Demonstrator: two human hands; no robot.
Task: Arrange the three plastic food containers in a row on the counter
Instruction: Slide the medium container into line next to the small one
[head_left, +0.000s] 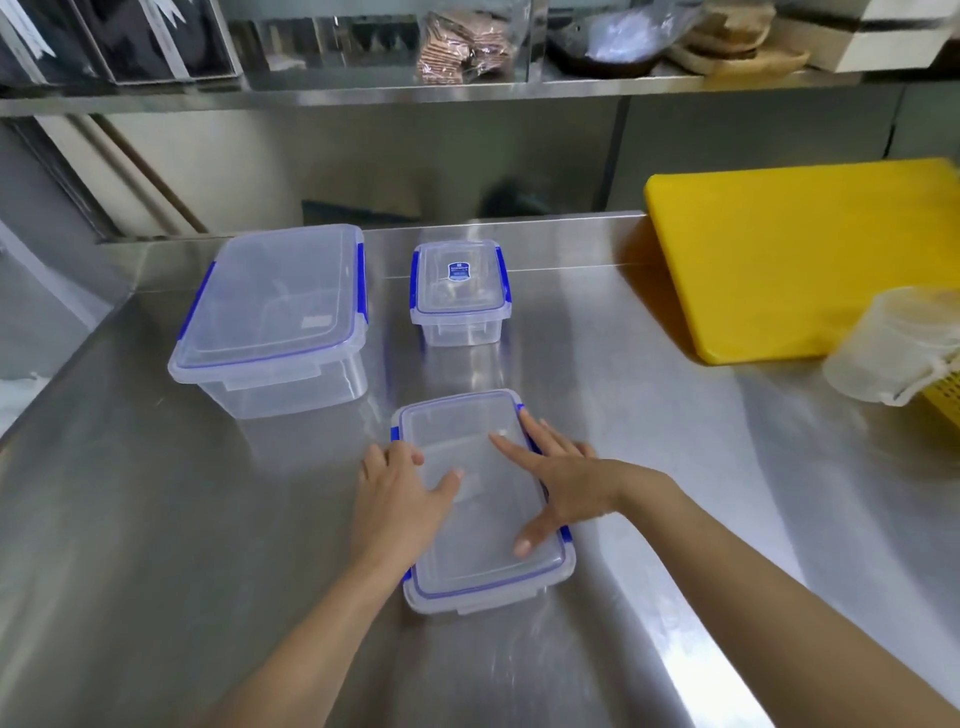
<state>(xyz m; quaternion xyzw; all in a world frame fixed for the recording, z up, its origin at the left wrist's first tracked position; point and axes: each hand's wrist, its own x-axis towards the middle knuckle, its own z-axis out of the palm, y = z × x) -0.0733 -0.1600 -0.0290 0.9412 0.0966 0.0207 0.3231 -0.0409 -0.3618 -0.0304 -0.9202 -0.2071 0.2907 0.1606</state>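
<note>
Three clear plastic containers with blue clips stand on the steel counter (156, 519). The large container (275, 312) is at the back left. To its right is the small container (458, 288), which has a blue label on its lid. Nearest me lies the medium container (478, 525), its long side running away from me. My left hand (397, 499) holds its left edge, thumb resting on the lid. On its right edge sits my right hand (558, 480), with fingers spread over the lid and the thumb pressing near the front right corner.
A yellow cutting board (800, 260) lies at the back right. In front of it stand a translucent tub (888, 348) and a yellow basket (948, 397) at the frame's right edge. A steel shelf (467, 88) with bagged goods runs above the back wall.
</note>
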